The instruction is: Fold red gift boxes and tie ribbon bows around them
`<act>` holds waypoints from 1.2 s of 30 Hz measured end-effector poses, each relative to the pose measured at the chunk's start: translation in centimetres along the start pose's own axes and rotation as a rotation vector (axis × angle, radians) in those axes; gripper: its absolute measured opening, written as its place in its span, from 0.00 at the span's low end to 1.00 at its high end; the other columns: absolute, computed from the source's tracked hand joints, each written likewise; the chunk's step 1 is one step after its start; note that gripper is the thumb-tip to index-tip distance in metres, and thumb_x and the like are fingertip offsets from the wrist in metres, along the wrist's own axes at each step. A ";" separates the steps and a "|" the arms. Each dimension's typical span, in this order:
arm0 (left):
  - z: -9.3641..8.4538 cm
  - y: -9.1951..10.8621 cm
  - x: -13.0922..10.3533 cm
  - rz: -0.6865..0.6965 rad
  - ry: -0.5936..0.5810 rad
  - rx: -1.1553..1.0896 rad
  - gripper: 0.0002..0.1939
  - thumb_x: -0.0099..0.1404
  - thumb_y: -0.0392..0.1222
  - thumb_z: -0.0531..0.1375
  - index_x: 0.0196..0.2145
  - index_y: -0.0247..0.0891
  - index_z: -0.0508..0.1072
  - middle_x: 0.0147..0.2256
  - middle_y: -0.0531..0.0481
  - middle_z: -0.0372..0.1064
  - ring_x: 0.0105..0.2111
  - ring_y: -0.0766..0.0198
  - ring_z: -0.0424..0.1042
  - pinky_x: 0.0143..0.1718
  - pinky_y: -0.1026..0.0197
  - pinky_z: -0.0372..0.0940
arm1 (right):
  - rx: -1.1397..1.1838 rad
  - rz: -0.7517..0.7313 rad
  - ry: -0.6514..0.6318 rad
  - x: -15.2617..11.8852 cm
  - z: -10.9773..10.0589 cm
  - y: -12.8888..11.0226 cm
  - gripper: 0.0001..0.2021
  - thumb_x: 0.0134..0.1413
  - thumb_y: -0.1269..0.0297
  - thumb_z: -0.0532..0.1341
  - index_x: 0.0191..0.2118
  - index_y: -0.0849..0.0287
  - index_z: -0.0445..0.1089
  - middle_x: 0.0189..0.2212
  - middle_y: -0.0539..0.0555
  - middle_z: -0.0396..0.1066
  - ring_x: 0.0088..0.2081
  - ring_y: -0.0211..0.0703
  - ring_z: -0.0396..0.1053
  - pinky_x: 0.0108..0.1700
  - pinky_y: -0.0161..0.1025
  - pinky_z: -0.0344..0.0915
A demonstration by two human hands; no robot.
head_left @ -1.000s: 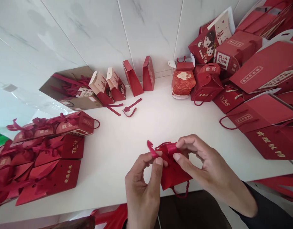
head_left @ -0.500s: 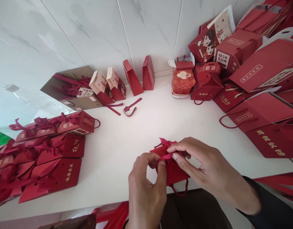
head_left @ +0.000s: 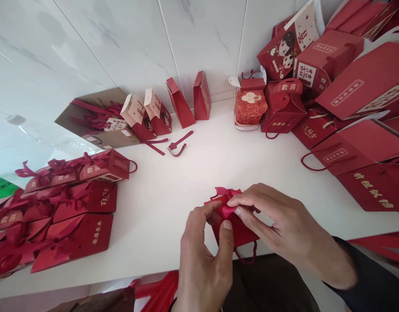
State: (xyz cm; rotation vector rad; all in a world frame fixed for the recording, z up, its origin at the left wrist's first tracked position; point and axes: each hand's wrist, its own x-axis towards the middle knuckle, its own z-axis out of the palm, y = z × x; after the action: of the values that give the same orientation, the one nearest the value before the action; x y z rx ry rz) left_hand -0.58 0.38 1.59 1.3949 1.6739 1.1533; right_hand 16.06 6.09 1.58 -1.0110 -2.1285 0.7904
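- Two hands meet over one small red box (head_left: 245,233) at the near edge of the white table (head_left: 147,216), right of the middle; a cord handle (head_left: 252,259) hangs from its near side.
- The right hand (head_left: 284,225) pinches a bunched crimson ribbon (head_left: 228,212) between thumb and forefinger, on top of the box.
- The change is in the left hand (head_left: 206,260): its thumb and forefinger, closed on the ribbon half a second ago, now stand apart just beside it. Whether its farther fingertips touch the box, I cannot tell.
- That leaves the ribbon, by my judgement, gathered into a small loop and held in shape mainly by the right hand; whether a knot is drawn tight underneath is hidden.
- To the left, finished-looking red boxes (head_left: 100,232) stand in close rows, with ribbon bows on their tops.
- At the far left, a cardboard carton (head_left: 116,138) holds a tangle of crimson ribbons (head_left: 100,115). Just right of it, two cream-topped boxes (head_left: 158,113) and two slim red boxes (head_left: 202,97) stand near the wall, with loose crimson strips (head_left: 181,141) lying in front.
- To the right, more red boxes (head_left: 365,84) sit piled at various tilts, some with open tops.
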 end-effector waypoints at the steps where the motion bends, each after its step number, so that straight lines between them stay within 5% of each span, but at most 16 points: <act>1: -0.1 -0.1 0.0 0.003 -0.011 0.020 0.07 0.69 0.43 0.62 0.42 0.47 0.79 0.35 0.49 0.75 0.34 0.59 0.69 0.37 0.58 0.65 | 0.001 0.003 0.001 0.0 0.0 0.0 0.08 0.72 0.70 0.56 0.50 0.50 0.68 0.40 0.51 0.74 0.42 0.43 0.74 0.45 0.42 0.72; 4: 0.2 -0.4 -0.1 0.013 0.017 -0.015 0.03 0.67 0.41 0.63 0.34 0.46 0.77 0.32 0.50 0.73 0.34 0.58 0.70 0.36 0.58 0.64 | 0.010 0.041 -0.007 -0.2 0.0 0.1 0.09 0.73 0.68 0.55 0.52 0.48 0.68 0.42 0.51 0.75 0.44 0.44 0.75 0.46 0.43 0.72; 7: 1.0 -0.7 -0.3 0.031 0.120 -0.110 0.03 0.66 0.42 0.66 0.33 0.44 0.76 0.44 0.46 0.74 0.46 0.54 0.73 0.43 0.55 0.67 | -0.017 0.118 0.009 -0.2 0.1 0.1 0.10 0.72 0.64 0.57 0.55 0.47 0.67 0.47 0.52 0.76 0.47 0.47 0.76 0.47 0.46 0.73; 11: 1.6 -1.5 -0.2 0.135 0.205 -0.122 0.07 0.65 0.39 0.67 0.29 0.43 0.74 0.58 0.48 0.72 0.58 0.49 0.69 0.55 0.48 0.64 | -0.055 0.099 -0.001 -0.4 -0.1 0.1 0.06 0.72 0.65 0.56 0.50 0.49 0.69 0.41 0.52 0.76 0.42 0.46 0.76 0.43 0.45 0.73; 16: 1.6 -2.3 0.1 0.198 0.219 -0.199 0.06 0.68 0.34 0.64 0.40 0.45 0.76 0.41 0.50 0.78 0.44 0.56 0.75 0.45 0.53 0.69 | -0.220 0.013 0.135 -0.8 -0.5 0.0 0.06 0.71 0.67 0.58 0.47 0.52 0.72 0.46 0.56 0.72 0.49 0.49 0.73 0.50 0.47 0.72; 24: 1.9 -2.2 0.0 0.590 0.447 0.347 0.13 0.63 0.21 0.64 0.42 0.34 0.75 0.34 0.49 0.75 0.34 0.65 0.70 0.37 0.57 0.65 | -0.262 0.056 0.136 -1.4 -0.6 -0.7 0.04 0.72 0.67 0.58 0.45 0.53 0.69 0.35 0.49 0.76 0.33 0.41 0.75 0.36 0.41 0.69; 31: 1.4 -0.9 -0.8 0.592 0.477 0.397 0.12 0.60 0.22 0.67 0.38 0.34 0.76 0.28 0.52 0.72 0.28 0.66 0.67 0.34 0.58 0.61 | -0.155 0.170 0.095 -1.3 -0.9 -2.1 0.02 0.70 0.64 0.60 0.44 0.49 0.71 0.33 0.43 0.78 0.28 0.35 0.74 0.32 0.37 0.67; 36: 0.9 -0.5 -0.6 0.602 0.365 0.357 0.13 0.62 0.22 0.65 0.42 0.33 0.75 0.25 0.55 0.69 0.24 0.68 0.63 0.30 0.60 0.59 | -0.024 0.164 0.026 -1.2 -0.9 -2.3 0.06 0.70 0.64 0.61 0.49 0.47 0.71 0.40 0.43 0.81 0.37 0.36 0.79 0.39 0.32 0.73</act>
State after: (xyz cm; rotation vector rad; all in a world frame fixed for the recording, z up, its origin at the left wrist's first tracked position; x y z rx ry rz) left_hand 0.16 -0.02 0.75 2.1131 1.8264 1.5639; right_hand 16.30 4.09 3.48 -1.2138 -2.0572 0.8263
